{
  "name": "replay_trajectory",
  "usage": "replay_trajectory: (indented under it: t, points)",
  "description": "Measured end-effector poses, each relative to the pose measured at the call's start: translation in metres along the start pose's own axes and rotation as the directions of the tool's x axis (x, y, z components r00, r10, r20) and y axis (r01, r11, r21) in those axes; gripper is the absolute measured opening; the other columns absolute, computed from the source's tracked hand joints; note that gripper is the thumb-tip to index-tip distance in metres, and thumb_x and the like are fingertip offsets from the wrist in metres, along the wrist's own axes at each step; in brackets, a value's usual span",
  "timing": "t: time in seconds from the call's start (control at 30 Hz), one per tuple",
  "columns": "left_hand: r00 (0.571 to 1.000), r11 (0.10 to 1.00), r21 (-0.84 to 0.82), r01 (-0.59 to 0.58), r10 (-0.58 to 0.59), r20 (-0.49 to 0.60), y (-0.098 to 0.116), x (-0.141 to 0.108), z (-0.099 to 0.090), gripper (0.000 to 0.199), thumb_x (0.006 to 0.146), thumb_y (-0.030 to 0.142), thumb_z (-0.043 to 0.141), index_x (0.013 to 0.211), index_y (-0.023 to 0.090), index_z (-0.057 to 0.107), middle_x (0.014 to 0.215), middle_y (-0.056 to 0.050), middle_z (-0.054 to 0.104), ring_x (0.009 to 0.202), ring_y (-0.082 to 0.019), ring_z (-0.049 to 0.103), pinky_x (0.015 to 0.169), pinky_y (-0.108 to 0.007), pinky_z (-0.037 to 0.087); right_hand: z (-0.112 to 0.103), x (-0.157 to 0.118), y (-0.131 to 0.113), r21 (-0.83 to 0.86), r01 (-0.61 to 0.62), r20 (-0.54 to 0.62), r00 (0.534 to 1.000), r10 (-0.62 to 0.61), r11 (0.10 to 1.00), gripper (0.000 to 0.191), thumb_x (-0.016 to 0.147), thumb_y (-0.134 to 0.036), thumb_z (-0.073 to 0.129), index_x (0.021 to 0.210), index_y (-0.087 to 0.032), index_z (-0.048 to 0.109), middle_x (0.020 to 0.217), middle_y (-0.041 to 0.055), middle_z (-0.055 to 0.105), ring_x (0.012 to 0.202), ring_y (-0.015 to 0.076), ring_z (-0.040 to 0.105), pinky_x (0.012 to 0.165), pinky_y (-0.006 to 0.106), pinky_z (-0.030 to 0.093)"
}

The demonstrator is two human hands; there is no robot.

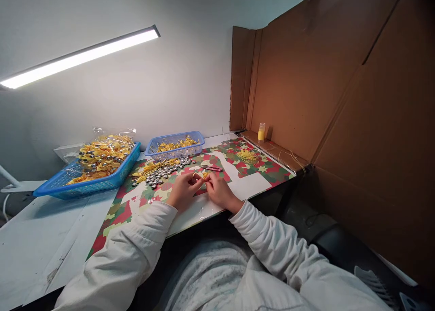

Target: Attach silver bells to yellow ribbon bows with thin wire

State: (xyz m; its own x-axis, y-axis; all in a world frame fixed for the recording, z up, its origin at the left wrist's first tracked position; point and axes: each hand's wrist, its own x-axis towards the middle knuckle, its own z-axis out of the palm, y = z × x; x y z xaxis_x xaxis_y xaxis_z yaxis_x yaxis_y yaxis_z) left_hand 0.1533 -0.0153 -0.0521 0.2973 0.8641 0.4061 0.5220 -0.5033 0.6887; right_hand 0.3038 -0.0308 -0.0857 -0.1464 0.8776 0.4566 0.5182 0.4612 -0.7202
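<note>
Both my hands meet over the front part of the patterned mat (146, 193). My left hand (185, 189) pinches a small yellow piece (205, 176) from the left, and my right hand (220, 191) grips it from the right with closed fingers. The piece is mostly hidden by the fingertips. Just behind the hands lies a pinkish-red tool (214, 168). Several shiny silver beads (161, 174) are spread left of my hands, with yellow pieces with thin stems (152, 167) beside them.
A small blue basket (175, 152) of yellow pieces stands behind the beads. At the left, a larger blue basket (118, 177) holds a heap of yellow pieces. Yellow strings (247, 155) lie at the right, near a yellow bottle (261, 132) and cardboard wall (299, 84).
</note>
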Motion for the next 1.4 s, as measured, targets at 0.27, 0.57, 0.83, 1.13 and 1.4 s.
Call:
replay_trajectory:
  t: [0.27,0.57,0.83,1.13,1.4]
  points:
    - [0.999,0.999,0.006,0.037,-0.037,-0.017,0.001,0.0012,0.0011,0.022,0.07,0.033,0.053,0.056,0.017,0.057,0.048,0.005,0.043,0.049,-0.01,0.036,0.05,-0.023,0.028,-0.0015,-0.0008,-0.0029,0.019,0.008,0.001,1.0,-0.008,1.0,0.015,0.082,-0.007,0.042,0.085,-0.019,0.051,0.081,0.0043,0.064,0.068,0.0164,0.056,0.064,0.027,0.04]
    - [0.997,0.995,-0.08,0.064,-0.067,-0.037,0.0011,0.0034,0.0013,0.022,0.067,0.032,0.052,0.051,0.019,0.046,0.049,0.005,0.041,0.049,-0.009,0.035,0.05,-0.023,0.028,-0.0037,-0.0014,-0.0058,0.114,-0.071,-0.038,0.996,0.076,0.991,0.011,0.077,-0.01,0.047,0.075,-0.02,0.049,0.053,-0.0053,0.05,0.049,0.0122,0.045,0.051,0.023,0.03]
    - [0.999,0.993,-0.109,0.051,-0.053,-0.013,-0.0003,0.0039,0.0011,0.021,0.07,0.034,0.053,0.056,0.019,0.052,0.051,0.004,0.045,0.052,-0.01,0.037,0.05,-0.023,0.029,-0.0039,-0.0014,-0.0037,0.162,-0.079,-0.062,0.994,0.09,0.984,0.008,0.076,-0.013,0.047,0.072,-0.02,0.048,0.048,-0.0074,0.046,0.045,0.0114,0.042,0.05,0.023,0.029]
    - [1.0,0.993,-0.114,0.03,-0.031,-0.007,-0.0012,0.0042,0.0014,0.02,0.07,0.033,0.052,0.058,0.018,0.054,0.052,0.004,0.046,0.052,-0.01,0.038,0.05,-0.022,0.029,-0.0041,-0.0014,-0.0055,0.182,-0.104,-0.059,0.991,0.116,0.978,0.01,0.073,-0.013,0.048,0.067,-0.021,0.045,0.045,-0.0082,0.044,0.044,0.0106,0.041,0.051,0.022,0.029]
    - [0.999,0.996,-0.087,0.027,-0.028,-0.016,-0.0009,0.004,0.0023,0.019,0.071,0.032,0.051,0.057,0.018,0.051,0.053,0.005,0.043,0.053,-0.01,0.036,0.052,-0.023,0.029,-0.0036,-0.0004,-0.0034,0.184,-0.102,-0.076,0.99,0.117,0.978,0.009,0.074,-0.015,0.048,0.068,-0.021,0.046,0.047,-0.0075,0.046,0.045,0.0105,0.043,0.05,0.022,0.029]
